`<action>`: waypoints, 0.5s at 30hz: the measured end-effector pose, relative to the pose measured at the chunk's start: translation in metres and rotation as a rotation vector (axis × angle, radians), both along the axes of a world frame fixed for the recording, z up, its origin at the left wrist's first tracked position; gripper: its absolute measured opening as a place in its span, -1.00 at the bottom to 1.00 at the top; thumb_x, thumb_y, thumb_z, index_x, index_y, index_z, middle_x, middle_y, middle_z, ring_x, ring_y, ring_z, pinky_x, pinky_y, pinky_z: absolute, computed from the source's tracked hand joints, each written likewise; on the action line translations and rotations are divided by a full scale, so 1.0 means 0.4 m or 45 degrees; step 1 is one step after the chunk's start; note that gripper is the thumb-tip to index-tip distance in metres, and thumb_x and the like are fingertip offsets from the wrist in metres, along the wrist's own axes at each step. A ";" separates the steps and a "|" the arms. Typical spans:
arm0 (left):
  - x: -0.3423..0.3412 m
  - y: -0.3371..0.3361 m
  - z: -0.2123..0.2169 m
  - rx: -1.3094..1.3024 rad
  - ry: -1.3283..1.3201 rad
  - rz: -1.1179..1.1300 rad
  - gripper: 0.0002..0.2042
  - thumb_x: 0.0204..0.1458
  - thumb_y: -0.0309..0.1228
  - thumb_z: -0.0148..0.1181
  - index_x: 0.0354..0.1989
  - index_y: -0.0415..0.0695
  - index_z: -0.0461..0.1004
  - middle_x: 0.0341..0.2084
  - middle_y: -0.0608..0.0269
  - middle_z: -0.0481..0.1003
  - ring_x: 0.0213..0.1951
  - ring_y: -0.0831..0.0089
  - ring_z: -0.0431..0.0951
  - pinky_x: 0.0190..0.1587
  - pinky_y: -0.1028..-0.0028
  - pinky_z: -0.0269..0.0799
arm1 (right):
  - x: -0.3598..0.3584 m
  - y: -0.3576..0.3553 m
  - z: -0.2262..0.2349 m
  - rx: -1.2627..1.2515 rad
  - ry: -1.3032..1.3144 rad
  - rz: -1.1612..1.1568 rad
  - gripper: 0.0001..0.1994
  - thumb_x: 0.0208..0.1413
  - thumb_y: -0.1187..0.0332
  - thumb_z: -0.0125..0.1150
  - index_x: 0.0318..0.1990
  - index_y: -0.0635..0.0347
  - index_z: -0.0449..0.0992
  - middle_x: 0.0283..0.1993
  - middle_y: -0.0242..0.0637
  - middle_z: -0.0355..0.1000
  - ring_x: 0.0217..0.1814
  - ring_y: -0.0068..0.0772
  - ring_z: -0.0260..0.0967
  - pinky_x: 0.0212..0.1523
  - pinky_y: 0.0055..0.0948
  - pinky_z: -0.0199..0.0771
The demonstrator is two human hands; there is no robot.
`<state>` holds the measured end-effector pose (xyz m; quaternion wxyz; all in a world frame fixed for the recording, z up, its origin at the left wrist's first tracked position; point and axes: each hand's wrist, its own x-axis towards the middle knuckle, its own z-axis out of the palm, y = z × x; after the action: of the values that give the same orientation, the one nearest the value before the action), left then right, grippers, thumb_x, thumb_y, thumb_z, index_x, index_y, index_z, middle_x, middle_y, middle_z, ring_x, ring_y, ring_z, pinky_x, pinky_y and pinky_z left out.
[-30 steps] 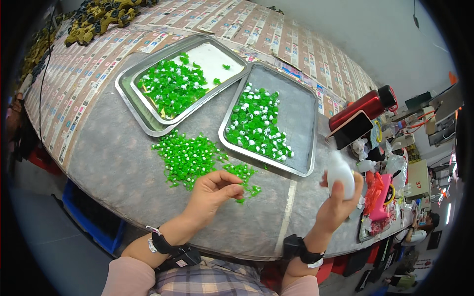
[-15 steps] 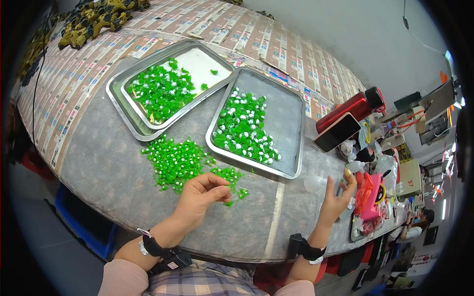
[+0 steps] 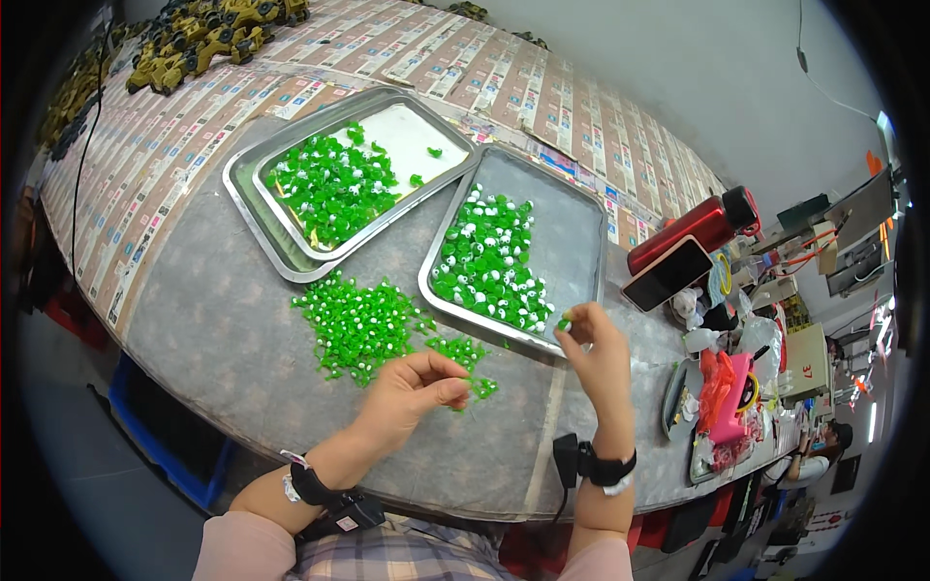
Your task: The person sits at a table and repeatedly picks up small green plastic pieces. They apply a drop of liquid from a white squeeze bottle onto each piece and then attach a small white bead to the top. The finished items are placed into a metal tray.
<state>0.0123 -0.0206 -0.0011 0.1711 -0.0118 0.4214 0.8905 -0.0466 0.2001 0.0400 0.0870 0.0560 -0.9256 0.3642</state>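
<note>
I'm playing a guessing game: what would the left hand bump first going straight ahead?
Probably the small green pieces just past the left hand, though its height is unclear.

- Large table [image 3: 213, 339]: near part under grey sheeting, far part under printed paper strips; edges bowed by the lens.
- Beyond the table: pale grey wall [image 3: 697, 87], thin cord [image 3: 800, 60] hanging against it.
- Right of the table: room runs back, cluttered; lit white tube [image 3: 872, 422].
- Below the table's near right edge: red seating [image 3: 538, 550], partly hidden; grey floor [image 3: 693, 562].
</note>
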 end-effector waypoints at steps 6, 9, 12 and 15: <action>0.007 0.009 0.008 -0.023 0.170 -0.139 -0.92 -0.13 -0.57 0.09 -0.42 -0.22 0.40 -0.43 0.24 0.43 -0.39 0.55 0.43 -0.33 0.57 0.38 | 0.112 -0.139 0.043 -0.074 -0.173 0.401 -0.81 -0.23 0.55 0.13 -0.36 0.22 0.35 -0.48 -0.23 0.37 -0.45 -0.40 0.38 -0.43 -0.52 0.35; 0.006 0.006 0.008 -0.036 0.182 -0.155 -0.89 -0.12 -0.54 0.09 -0.37 -0.20 0.40 -0.42 0.30 0.43 -0.39 0.63 0.41 -0.30 0.65 0.33 | 0.122 -0.151 0.034 -0.113 -0.157 0.452 -0.79 -0.24 0.56 0.13 -0.36 0.23 0.36 -0.46 -0.22 0.36 -0.44 -0.39 0.37 -0.42 -0.51 0.35; 0.004 0.002 0.007 0.011 0.139 -0.138 -0.89 -0.11 -0.54 0.09 -0.37 -0.21 0.40 -0.43 0.29 0.44 -0.38 0.60 0.42 -0.29 0.63 0.34 | 0.124 -0.138 0.008 -0.487 -0.281 0.454 -0.81 -0.17 0.53 0.12 -0.31 0.28 0.36 -0.41 -0.29 0.39 -0.40 -0.51 0.37 -0.37 -0.57 0.36; 0.007 0.001 0.002 0.076 0.094 -0.141 -0.89 -0.11 -0.53 0.09 -0.37 -0.22 0.39 -0.44 0.28 0.44 -0.38 0.56 0.44 -0.28 0.61 0.35 | 0.133 -0.123 -0.008 -0.964 -0.514 0.399 -0.82 -0.12 0.51 0.13 -0.30 0.31 0.37 -0.36 -0.31 0.39 -0.38 -0.56 0.35 -0.34 -0.60 0.35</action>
<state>0.0149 -0.0201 -0.0003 0.2048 0.0496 0.4006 0.8917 0.0064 0.1507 0.0370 -0.1370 0.0876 -0.7060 0.6892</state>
